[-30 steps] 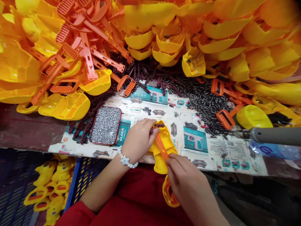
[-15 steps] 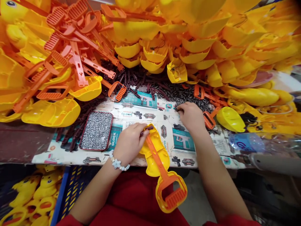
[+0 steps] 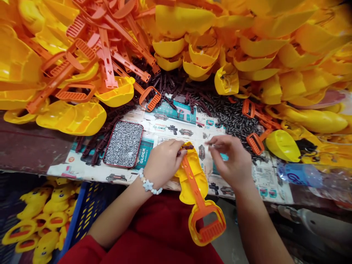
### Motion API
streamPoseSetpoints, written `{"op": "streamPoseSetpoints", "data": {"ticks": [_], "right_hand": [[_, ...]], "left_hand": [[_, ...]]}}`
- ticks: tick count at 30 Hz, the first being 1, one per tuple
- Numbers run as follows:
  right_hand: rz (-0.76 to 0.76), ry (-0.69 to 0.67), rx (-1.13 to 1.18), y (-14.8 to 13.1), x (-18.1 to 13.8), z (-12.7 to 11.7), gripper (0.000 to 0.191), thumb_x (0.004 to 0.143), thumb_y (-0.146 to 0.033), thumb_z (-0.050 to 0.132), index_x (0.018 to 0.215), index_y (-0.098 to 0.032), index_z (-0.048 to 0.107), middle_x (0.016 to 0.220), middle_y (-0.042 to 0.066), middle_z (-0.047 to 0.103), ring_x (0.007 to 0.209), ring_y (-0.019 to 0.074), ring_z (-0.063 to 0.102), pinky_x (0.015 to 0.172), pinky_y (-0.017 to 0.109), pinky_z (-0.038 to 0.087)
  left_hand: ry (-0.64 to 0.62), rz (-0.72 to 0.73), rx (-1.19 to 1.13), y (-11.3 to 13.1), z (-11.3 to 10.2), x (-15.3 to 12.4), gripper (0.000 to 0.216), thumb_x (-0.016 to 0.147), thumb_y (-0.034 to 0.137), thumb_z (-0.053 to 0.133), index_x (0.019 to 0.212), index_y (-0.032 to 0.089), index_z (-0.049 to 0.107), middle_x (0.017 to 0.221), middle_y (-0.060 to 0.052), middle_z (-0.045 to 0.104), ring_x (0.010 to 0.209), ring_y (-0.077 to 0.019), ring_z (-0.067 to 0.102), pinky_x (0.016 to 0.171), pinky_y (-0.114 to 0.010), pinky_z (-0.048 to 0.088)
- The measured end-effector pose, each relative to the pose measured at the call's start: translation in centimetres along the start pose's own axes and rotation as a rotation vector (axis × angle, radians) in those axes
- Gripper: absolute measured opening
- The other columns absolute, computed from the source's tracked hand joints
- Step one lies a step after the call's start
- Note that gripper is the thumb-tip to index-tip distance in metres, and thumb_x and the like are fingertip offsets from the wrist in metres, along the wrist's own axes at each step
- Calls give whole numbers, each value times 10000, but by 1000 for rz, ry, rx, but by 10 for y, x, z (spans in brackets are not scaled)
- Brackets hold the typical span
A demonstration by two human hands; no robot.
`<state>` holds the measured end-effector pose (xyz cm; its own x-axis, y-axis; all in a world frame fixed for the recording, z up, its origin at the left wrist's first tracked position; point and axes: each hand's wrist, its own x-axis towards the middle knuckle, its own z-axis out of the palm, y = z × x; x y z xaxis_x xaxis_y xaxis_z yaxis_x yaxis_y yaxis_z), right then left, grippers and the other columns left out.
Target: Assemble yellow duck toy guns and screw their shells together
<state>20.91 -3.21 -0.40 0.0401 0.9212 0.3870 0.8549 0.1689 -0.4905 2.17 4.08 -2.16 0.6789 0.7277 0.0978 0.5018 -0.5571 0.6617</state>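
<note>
My left hand [image 3: 163, 161] is closed on the top end of a yellow plastic toy shell half [image 3: 200, 180], whose lower end hangs past the table edge. An orange ring-handled bar [image 3: 194, 187] lies inside the shell. Across its upper end sits a small dark maroon part [image 3: 188, 147], under my left fingertips. To the right, my right hand [image 3: 233, 163] is raised over the table, thumb and fingers pinched on a small dark piece [image 3: 211, 144]. It looks like those in the pile of small dark cylinders [image 3: 233, 117] behind; its exact kind is too small to make out.
A tray of silver pins [image 3: 123, 145] lies left of my left hand. Orange handles [image 3: 107, 55] and yellow shells [image 3: 73, 118] are heaped behind it. More yellow shell halves [image 3: 258, 57] are stacked across the back. At right are a plastic bottle [image 3: 299, 175] and a grey power tool [image 3: 316, 222].
My right hand has come back from the dark pile toward the shell, with a small dark piece pinched in it. My left hand keeps its hold. The whole view has shifted somewhat.
</note>
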Motion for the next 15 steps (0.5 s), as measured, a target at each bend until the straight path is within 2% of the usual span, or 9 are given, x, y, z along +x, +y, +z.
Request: {"op": "streamPoseSetpoints", "data": {"ticks": [1,3,5,8,15], "right_hand": [[-10,-57,64,-16,-5,0,14,939,-163,426,927,-172,428,930,43,536,811,131,568,643,208,486],[-30,-159,132,-40,-14,0,64,938,-132,429,896,-172,456,887,17,544,803,115,564,670,190,475],[-38,-208,145,-52,-19,1,84,936,-113,445,910,-169,502,867,3,557,798,110,558,709,188,458],[-36,-203,104,-55,-22,4,107,937,-88,446,947,-156,529,872,7,564,796,118,548,730,204,430],[-102,-204,-32,-58,-21,8,149,952,-89,404,852,-137,504,805,28,539,738,153,520,670,254,380]], "left_hand": [[-5,-5,-2,0,0,0,164,888,181,510,1015,145,607,951,-63,693,871,-200,654,749,-322,535],[-17,-16,-6,1,-1,0,170,891,184,513,1027,144,607,966,-63,692,883,-202,653,763,-324,535],[-29,-28,-9,2,-1,0,173,893,190,515,1030,143,609,974,-63,691,891,-207,652,772,-328,534],[-42,-40,-21,2,-2,0,179,894,194,517,1036,144,612,985,-66,688,908,-215,650,779,-337,534],[-29,-48,8,4,0,0,164,903,195,492,1009,147,608,948,-67,682,882,-207,646,754,-323,529]]}}
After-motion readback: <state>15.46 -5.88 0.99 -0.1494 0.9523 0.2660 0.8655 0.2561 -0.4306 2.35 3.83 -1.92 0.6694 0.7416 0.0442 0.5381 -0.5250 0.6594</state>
